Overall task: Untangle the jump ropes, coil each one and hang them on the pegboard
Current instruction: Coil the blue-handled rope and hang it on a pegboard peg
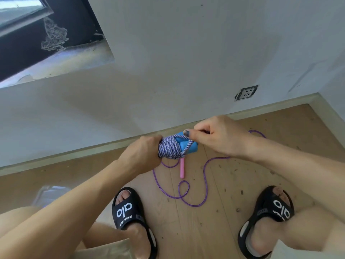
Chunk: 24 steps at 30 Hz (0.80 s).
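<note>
A: Nearest are the black slides (131, 214) — what's printed on them?

B: A big white "alo"-style logo on each strap, with smaller letters beneath that look like "ROUER"; I can't be sure.

A: And on the wooden floor (220, 230) between the feet?

B: The thin purple jump rope (204, 171) lies in loose loops toward the skirting edge, its pink handle (182, 168) among them — not yet coiled.

A: The hands?

B: The left hand (143, 152) is curled round the bundle of the braided purple-and-white rope (169, 148), wound over blue handles (186, 143). The right hand (214, 136) pinches the free strand between thumb and forefinger.

A: So which step?

B: Finishing this coil, I'd judge. Next calls for tucking that end snugly so it holds. No pegboard shows — only the white wall (168, 62) and a socket (246, 92).
</note>
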{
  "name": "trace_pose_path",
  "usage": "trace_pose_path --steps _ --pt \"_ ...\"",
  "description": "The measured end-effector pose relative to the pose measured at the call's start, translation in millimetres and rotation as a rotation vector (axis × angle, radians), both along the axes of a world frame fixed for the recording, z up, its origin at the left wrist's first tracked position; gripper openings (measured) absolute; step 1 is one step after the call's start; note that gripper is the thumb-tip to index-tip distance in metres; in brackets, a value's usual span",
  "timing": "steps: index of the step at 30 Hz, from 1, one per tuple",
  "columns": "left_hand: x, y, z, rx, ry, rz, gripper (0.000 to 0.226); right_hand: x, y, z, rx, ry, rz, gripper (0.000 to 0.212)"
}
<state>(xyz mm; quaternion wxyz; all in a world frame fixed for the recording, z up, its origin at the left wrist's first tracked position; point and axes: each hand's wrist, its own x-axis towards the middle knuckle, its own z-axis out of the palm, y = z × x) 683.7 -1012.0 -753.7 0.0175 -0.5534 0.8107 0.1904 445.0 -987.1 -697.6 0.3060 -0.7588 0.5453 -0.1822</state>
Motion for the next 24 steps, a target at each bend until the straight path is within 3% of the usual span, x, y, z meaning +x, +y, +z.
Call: trace_pose_path --steps 7,12,18,21,24 --pt "-20.7 23.1 23.1 -0.082 0.052 -0.287 0.022 -6.8 -21.2 1.5 -0.118 0.046 -0.090 0.063" --pt "-18.0 31.5 39.5 -0.186 0.142 -0.440 0.036 1.3 -20.2 -12.1 0.007 0.095 -0.013 0.069" --pt "-14.4 33.0 42.4 -0.082 0.496 -0.223 0.014 9.1 -13.3 -25.4 0.342 -0.386 -0.135 0.054" --pt "-9.0 25.9 40.7 -0.042 0.597 -0.033 0.018 11.6 -7.8 -25.2 0.419 -0.525 -0.203 0.034" --pt "-7.7 23.8 41.7 0.011 0.663 0.086 0.019 12.4 -6.0 -21.7 0.512 -0.593 -0.290 0.039"
